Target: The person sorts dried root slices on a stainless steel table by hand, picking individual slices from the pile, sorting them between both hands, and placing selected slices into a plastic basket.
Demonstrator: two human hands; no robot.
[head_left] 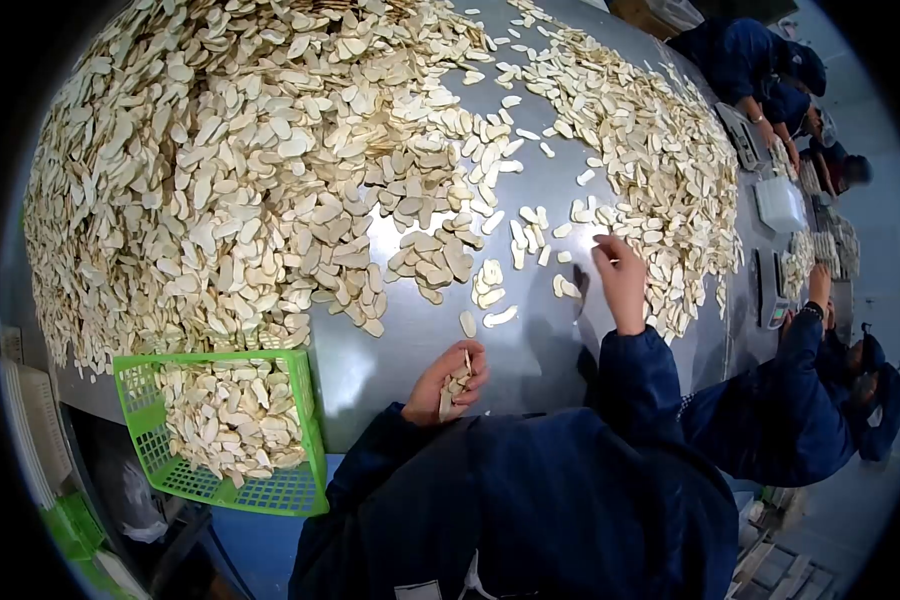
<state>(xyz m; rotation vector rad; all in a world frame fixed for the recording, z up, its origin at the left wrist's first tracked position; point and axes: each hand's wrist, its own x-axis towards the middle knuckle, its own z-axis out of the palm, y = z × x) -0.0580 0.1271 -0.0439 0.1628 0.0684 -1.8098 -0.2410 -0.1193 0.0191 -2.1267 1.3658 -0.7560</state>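
Note:
Pale dried slices, oval to elongated, cover much of the metal table (370,385). My left hand (450,383) is curled at the table's near edge around several slices (457,386). My right hand (622,285) is above the table, beside the left border of the right-hand heap (670,190). Its fingers are bent, with thumb and forefinger tips slightly apart, and no slice shows between them. Small groups of loose slices (530,235) lie between the hands and the heaps. One single slice (468,323) rests just above my left hand.
A very large heap of slices (220,150) fills the left of the table. A green plastic basket (315,430) partly filled with slices stands at the near left edge. On the right, co-workers in dark blue (780,410) handle slices beside a scale (771,290) and a white container (780,205).

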